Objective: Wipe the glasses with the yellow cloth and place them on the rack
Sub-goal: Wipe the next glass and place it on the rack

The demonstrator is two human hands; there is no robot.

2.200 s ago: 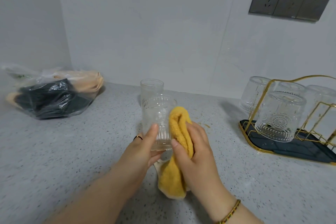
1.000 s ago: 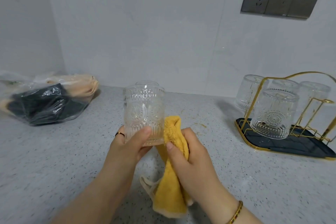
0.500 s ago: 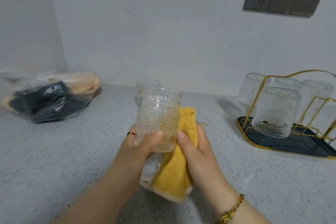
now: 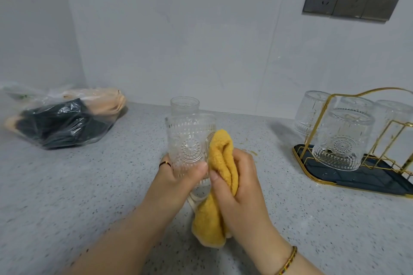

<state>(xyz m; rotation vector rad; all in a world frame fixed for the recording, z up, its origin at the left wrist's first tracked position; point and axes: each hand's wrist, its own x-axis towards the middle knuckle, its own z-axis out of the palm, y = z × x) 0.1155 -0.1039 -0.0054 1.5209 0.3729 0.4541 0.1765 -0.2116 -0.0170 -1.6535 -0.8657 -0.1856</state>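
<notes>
Head view. A: Why was the clear embossed glass tumbler (image 4: 190, 143) held so low?
B: The left hand (image 4: 178, 178) gripped it near the base, thumb in front, upright over the speckled grey countertop (image 4: 89, 185). That left the wall bare for wiping, I'd judge. The right hand (image 4: 239, 185) was closed round the bunched yellow terry cloth (image 4: 221, 158), pressing its fold against the tumbler's three o'clock side.
A: And the rest?
B: A second clear patterned glass (image 4: 185, 105) stood just behind, at twelve o'clock, apparently awaiting its turn. The gold wire rack on its dark tray (image 4: 368, 179) sat well apart at three o'clock. It carried upturned glasses (image 4: 344, 138), mouths down, probably so they drain. A clear plastic bag of dark and tan items (image 4: 58, 123) lay at ten o'clock, away from the work.
</notes>
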